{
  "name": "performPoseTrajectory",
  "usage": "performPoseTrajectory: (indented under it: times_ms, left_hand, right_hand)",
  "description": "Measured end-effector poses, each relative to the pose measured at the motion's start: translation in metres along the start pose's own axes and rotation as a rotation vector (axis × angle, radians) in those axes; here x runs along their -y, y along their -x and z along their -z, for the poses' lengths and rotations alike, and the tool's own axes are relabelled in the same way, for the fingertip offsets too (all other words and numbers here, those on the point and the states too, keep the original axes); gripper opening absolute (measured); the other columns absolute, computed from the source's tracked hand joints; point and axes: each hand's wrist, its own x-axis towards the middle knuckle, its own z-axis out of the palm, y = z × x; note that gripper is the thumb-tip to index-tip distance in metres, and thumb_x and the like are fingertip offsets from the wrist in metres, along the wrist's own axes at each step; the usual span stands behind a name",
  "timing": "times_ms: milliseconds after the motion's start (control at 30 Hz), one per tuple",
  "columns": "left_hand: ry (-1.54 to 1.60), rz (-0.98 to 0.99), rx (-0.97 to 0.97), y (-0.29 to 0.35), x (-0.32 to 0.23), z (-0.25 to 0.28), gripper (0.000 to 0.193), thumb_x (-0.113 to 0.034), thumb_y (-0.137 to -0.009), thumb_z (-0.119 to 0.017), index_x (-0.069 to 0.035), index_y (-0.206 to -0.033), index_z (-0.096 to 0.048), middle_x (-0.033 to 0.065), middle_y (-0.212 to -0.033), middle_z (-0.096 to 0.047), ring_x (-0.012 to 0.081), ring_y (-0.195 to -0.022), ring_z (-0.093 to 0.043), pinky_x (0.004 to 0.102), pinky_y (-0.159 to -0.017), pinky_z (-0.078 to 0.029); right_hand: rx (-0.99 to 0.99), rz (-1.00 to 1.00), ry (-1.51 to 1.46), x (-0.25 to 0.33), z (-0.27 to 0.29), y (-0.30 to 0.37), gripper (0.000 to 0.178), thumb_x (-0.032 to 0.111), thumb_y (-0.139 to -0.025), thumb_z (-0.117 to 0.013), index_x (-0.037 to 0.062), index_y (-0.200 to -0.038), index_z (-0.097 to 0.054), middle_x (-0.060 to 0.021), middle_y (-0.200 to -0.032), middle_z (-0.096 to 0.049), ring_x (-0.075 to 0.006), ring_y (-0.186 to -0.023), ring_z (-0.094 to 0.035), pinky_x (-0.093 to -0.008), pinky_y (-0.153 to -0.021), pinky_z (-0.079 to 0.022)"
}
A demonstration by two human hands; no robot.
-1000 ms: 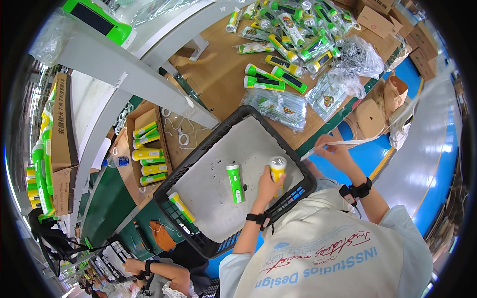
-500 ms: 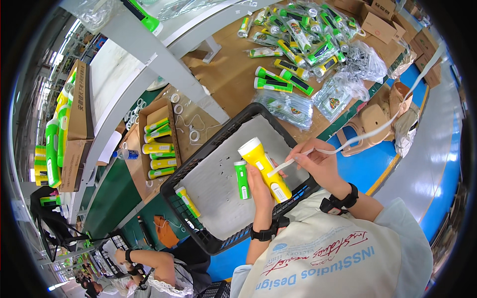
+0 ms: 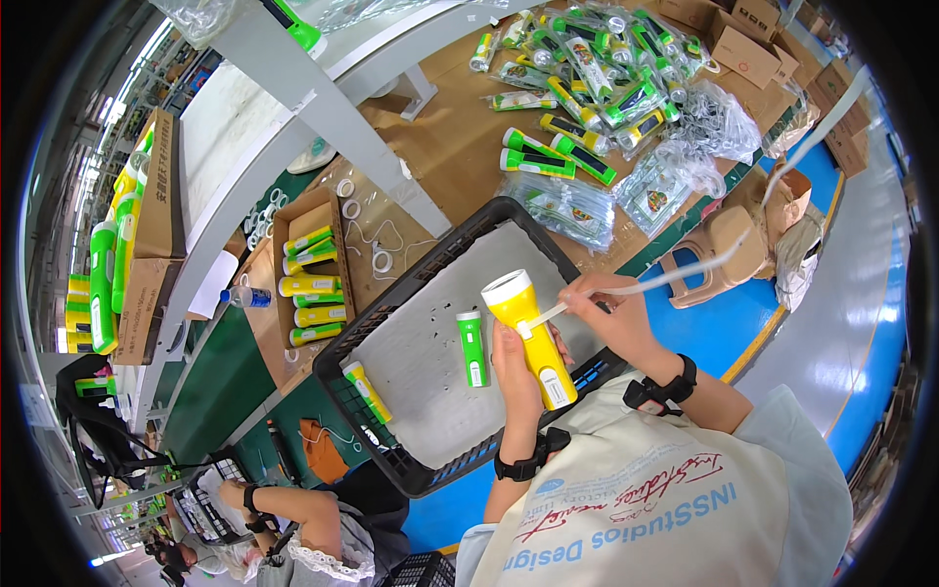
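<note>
A large yellow flashlight with a white head is gripped in my left hand, tilted above a black basket. My right hand pinches a long white strip whose near end meets the flashlight's body just below the head. The rest of the strip runs off to the upper right. Inside the basket, on its grey liner, lie a green flashlight beside my left hand and a yellow-green flashlight at the left side.
A pile of bagged flashlights and clear plastic bags covers the far table. Left of the basket stands a cardboard box of flashlights, near white rings. A co-worker's arm reaches in at lower left; a beige stool stands right.
The yellow flashlight has shifted slightly to the right in my left hand. My right hand has moved a little, and the loose part of the strip swings in a different curve.
</note>
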Motion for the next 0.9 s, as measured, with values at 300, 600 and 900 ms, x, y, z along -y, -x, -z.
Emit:
performPoseTrajectory:
  times_ms: [300,600,900]
  left_hand:
    - [-0.204,0.046,0.059,-0.013,-0.005,-0.009,0.021,-0.02,-0.096,-0.042,-0.002,-0.106,-0.045,0.0105,-0.073,-0.057,0.0177,-0.051,-0.056,0.0295,-0.047,-0.049]
    - [-0.322,0.083,0.01,-0.059,0.021,0.012,0.015,-0.017,-0.093,-0.051,-0.002,-0.096,-0.046,0.0077,-0.067,-0.056,0.0156,-0.05,-0.056,0.0276,-0.044,-0.045]
    - [-0.393,0.217,-0.024,-0.071,0.053,0.023,0.02,-0.024,-0.091,-0.054,-0.006,-0.099,-0.053,0.0072,-0.066,-0.056,0.0176,-0.049,-0.055,0.03,-0.045,-0.045]
  right_hand:
    - [0.044,-0.254,-0.2,-0.003,0.023,0.006,0.02,0.016,-0.092,-0.055,-0.0024,-0.091,-0.062,-0.0083,-0.081,-0.066,-0.0111,-0.068,-0.06,-0.0228,-0.064,-0.048]
    - [0.265,0.413,0.421,0.041,0.018,0.008,0.005,0.005,-0.081,-0.059,0.0025,-0.077,-0.059,-0.0117,-0.075,-0.061,-0.0256,-0.062,-0.06,-0.0316,-0.053,-0.047]
    - [0.924,0.102,-0.066,0.055,-0.087,-0.012,0.037,0.034,-0.087,-0.054,0.0018,-0.071,-0.061,-0.0057,-0.071,-0.066,-0.018,-0.065,-0.064,-0.0322,-0.059,-0.05]
